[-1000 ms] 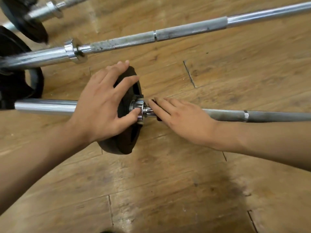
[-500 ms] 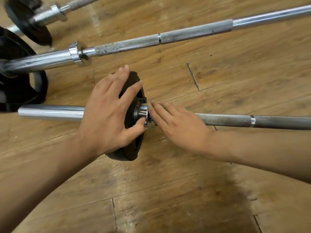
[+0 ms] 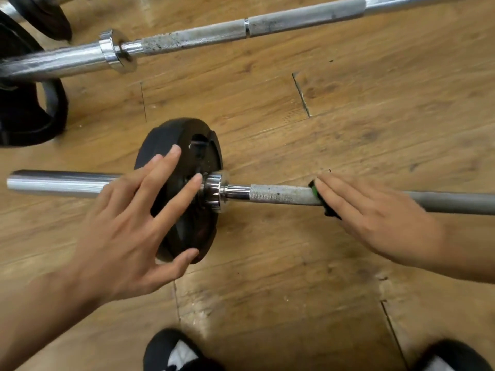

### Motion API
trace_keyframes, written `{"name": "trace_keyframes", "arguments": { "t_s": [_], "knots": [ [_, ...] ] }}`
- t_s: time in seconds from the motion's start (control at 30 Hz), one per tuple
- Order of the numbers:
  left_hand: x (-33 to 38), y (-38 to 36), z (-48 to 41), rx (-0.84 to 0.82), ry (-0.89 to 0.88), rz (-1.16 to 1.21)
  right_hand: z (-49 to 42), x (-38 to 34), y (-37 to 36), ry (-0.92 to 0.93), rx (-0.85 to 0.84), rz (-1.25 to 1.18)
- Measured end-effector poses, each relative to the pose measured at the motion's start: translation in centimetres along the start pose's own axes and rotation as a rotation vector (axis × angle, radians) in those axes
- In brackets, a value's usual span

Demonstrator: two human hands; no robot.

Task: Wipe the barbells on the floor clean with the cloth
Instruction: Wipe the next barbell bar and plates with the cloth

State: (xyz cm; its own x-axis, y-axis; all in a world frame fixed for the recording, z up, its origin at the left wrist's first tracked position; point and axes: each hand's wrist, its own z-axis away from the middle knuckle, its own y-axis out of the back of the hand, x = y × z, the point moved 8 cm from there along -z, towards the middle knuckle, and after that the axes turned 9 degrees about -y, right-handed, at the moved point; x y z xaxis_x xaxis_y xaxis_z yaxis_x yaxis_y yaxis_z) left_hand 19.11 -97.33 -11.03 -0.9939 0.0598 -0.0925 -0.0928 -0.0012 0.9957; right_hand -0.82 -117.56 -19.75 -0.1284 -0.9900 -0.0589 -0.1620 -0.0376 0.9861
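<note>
On the floor (image 3: 267, 295), right hand (image 3: 375, 212) presses cloth (image 3: 328, 208) flat-fingered onto barbell (image 3: 278, 194); left hand (image 3: 126, 231) spreads, holding nothing. Heavy, stiff (may roll): brace the plate (image 3: 171, 135).

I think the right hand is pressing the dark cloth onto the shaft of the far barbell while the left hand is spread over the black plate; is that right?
Not quite. In the head view the right hand presses the dark cloth onto the shaft of the near barbell, not the far barbell, while the left hand is spread over the black plate.
</note>
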Motion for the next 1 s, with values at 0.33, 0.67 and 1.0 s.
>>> {"name": "trace_keyframes", "arguments": {
  "t_s": [0.33,0.67,1.0],
  "knots": [
    [-0.9,1.5,-1.6,-0.168,-0.072,0.062,-3.3,-8.2,-1.6,0.166,-0.088,-0.154],
    [1.6,0.2,-1.7,-0.155,-0.282,0.117,8.0,-1.1,0.5,0.059,-0.156,-0.145],
    [3.9,0.8,0.4,-0.091,-0.237,0.129,-3.5,-12.2,-1.7,0.085,-0.135,-0.322]
  ]
}}
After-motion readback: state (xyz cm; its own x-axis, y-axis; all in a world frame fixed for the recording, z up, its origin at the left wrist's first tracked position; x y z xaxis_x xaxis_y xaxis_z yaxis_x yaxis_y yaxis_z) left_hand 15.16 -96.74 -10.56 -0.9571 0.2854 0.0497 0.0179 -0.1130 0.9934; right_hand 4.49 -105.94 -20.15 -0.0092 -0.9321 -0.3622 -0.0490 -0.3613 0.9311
